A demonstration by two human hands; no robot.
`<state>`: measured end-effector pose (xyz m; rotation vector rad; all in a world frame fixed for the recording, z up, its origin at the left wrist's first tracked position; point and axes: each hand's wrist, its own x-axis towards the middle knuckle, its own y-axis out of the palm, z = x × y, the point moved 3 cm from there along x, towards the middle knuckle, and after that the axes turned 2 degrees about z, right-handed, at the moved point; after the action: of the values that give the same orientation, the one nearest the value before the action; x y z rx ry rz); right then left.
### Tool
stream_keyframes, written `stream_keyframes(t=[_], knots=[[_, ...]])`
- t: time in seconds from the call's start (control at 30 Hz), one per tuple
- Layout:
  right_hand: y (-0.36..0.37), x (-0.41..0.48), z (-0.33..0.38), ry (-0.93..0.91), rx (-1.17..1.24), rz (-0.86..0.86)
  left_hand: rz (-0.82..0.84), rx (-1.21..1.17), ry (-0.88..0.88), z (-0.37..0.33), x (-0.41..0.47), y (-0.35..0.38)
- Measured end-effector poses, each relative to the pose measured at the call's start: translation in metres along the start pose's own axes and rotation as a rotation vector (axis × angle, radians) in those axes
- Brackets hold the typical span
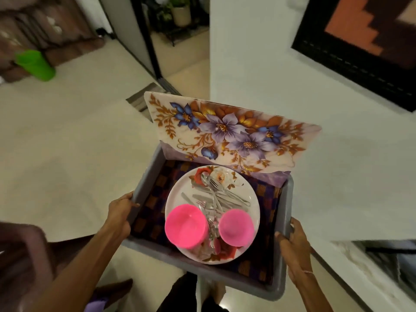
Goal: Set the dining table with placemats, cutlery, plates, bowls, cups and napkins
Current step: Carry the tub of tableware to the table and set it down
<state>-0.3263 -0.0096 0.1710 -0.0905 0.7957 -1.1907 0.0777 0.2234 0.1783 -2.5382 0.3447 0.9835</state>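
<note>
Cream tile floor (pixel 67 143), white wall (pixel 258 64) to the right. Green plastic container (pixel 36 65) far left, dark framed picture (pixel 364 41) up right. Left hand (pixel 120 212) & right hand (pixel 292 246) each grip a side rim of 1 grey plastic tub (pixel 289 199), fingers curled round it. Btwn the hands: 1 floral plate (pixel 177 194) on a checked cloth (pixel 153 199). It carries 2 pink cups (pixel 185 225) nearest the grip and a cutlery pile (pixel 216 194), count unclear. Floral placemat (pixel 225 131) leans on the rim farthest from both hands.

Floral plate (pixel 244 188) carries two pink cups (pixel 185 225) — cutlery (pixel 216 197) between.
</note>
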Motion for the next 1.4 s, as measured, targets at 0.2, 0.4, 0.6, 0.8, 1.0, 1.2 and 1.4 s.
stream_keyframes(t=[0.2,0.4,0.6,0.8,1.0,1.2,1.4], knots=[[0.058,-0.037,0.085,-0.157,-0.114,0.190,-0.142,-0.203,-0.034,0.005,-0.019,-0.126],[0.161,-0.099,0.155,-0.306,-0.228,0.338,-0.295,-0.414,-0.002,0.019,-0.025,-0.269],[0.284,-0.181,0.202,-0.400,-0.387,0.490,-0.433,-0.570,0.001,0.035,-0.036,-0.413],[0.399,-0.239,0.226,-0.486,-0.565,0.613,-0.579,-0.683,-0.008,0.067,-0.042,-0.529],[0.511,-0.279,0.228,-0.559,-0.722,0.791,-0.815,-0.764,-0.118,0.117,-0.028,-0.624],[0.600,-0.299,0.209,-0.550,-0.952,0.977,-1.000,-0.794,-0.209,0.162,-0.008,-0.688],[0.672,-0.320,0.185,-0.487,-1.051,1.084,-1.134,-0.671,-0.255,0.210,0.028,-0.736]])
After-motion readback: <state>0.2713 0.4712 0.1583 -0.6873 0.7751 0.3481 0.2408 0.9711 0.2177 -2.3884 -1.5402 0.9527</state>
